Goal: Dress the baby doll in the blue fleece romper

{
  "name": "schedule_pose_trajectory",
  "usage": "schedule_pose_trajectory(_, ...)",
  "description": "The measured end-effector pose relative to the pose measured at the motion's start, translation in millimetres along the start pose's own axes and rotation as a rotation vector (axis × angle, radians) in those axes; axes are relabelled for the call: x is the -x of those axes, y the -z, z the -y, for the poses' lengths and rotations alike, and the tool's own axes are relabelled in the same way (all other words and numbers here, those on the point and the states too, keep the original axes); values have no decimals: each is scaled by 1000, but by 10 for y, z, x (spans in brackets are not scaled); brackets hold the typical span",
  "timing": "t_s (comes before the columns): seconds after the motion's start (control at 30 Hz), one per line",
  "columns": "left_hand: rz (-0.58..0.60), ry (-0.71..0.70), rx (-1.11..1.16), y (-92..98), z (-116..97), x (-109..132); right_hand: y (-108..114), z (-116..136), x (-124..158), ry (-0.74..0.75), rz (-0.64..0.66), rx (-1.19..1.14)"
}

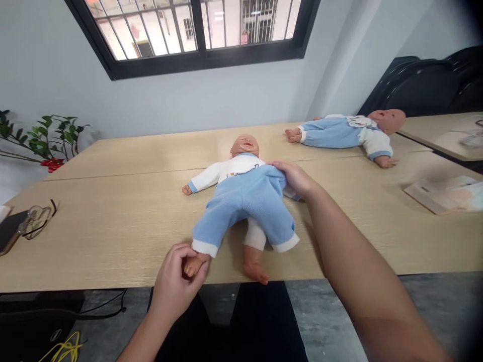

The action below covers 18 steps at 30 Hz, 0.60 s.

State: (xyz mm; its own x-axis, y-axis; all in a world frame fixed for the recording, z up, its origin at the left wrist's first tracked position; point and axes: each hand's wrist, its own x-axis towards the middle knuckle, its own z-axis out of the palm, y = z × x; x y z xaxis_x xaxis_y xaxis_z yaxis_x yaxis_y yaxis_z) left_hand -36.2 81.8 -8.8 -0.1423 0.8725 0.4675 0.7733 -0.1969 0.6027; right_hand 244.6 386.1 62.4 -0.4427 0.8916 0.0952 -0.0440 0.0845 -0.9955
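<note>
A baby doll (245, 146) lies on its back on the table, head away from me, in a white top (236, 168) with blue cuffs. Light blue pants (241, 193) with white hems are spread over its front. One doll foot (193, 265) comes out of the left pant leg, and my left hand (179, 271) is closed around it. The other leg (254, 251) lies outside and beneath the right pant leg. At the right side of the waistband, my right hand (292, 177) grips the pants; some of its fingers are hidden.
A second doll (339, 131) in similar clothes lies at the back right. A flat package (445, 193) sits at the right. Glasses (35, 221) rest by a dark phone-like object (11, 231) on the left. Beyond stand a plant (53, 136) and a window (204, 55).
</note>
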Motion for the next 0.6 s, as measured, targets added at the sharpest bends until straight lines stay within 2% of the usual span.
schedule_pose_trajectory(0.07,104,37,11,70,-16,-24,-35,20,-16,76,9,-75)
schedule_pose_trajectory(0.2,418,164,113,347,-62,-230,-227,73,-5,249,-52,-216)
schedule_pose_trajectory(0.27,425,176,153,459,-124,-442,-319,109,22,289,-84,-233)
schedule_pose_trajectory(0.33,301,172,161,463,-219,-733,-370,146,53,269,-48,-276)
schedule_pose_trajectory(0.4,191,134,179,333,-331,-1092,-374,180,84,223,48,-325)
schedule_pose_trajectory(0.47,156,23,193,108,-437,-1491,-344,208,113,193,156,-314)
schedule_pose_trajectory(0.53,245,-109,209,-133,-518,-1889,-291,236,142,202,227,-223)
schedule_pose_trajectory(0.6,453,-194,195,-314,-567,-2240,-223,268,171,218,260,-75)
